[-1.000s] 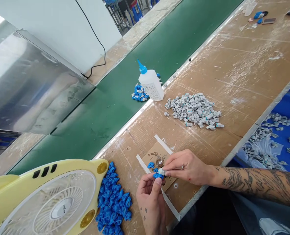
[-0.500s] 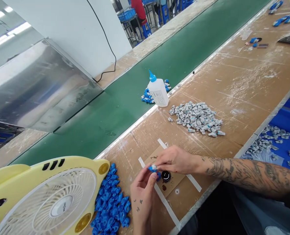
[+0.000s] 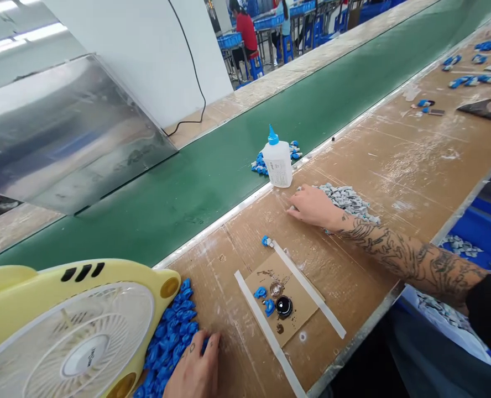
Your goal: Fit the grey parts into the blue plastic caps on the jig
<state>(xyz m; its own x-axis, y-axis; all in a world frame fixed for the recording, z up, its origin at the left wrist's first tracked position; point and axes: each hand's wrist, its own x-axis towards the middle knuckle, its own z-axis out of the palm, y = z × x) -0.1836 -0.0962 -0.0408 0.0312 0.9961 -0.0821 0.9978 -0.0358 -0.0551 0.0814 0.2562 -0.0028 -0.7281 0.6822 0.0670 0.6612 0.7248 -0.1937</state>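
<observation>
At the right edge of the pile of small blue rubbery pieces (image 3: 168,337), my left hand (image 3: 196,367) points its bent fingers down, with a blue piece showing between them. My right hand (image 3: 314,207) is at the left edge of the pile of small grey plastic pieces (image 3: 347,199). Its fingers are curled, a pale bit shows by the thumb, and the grip is partly hidden. A joined blue-and-grey piece (image 3: 266,241) lies near the top of a tape strip. Two blue pieces (image 3: 261,292) rest on the cardboard square (image 3: 299,320), beside a small round pot of dark liquid (image 3: 284,307).
A yellow fan (image 3: 82,331) stands at lower left. The white bottle with a blue nozzle (image 3: 277,163) stands at the edge of the green belt (image 3: 204,193), before more blue-and-grey pieces. White tape strips (image 3: 266,331) flank the cardboard. People sit at far tables.
My hands have parted: the left went down-left to the blue pile, the right up-right to the grey pile. The blue-and-grey piece they held lies on the table. The view has shifted slightly.
</observation>
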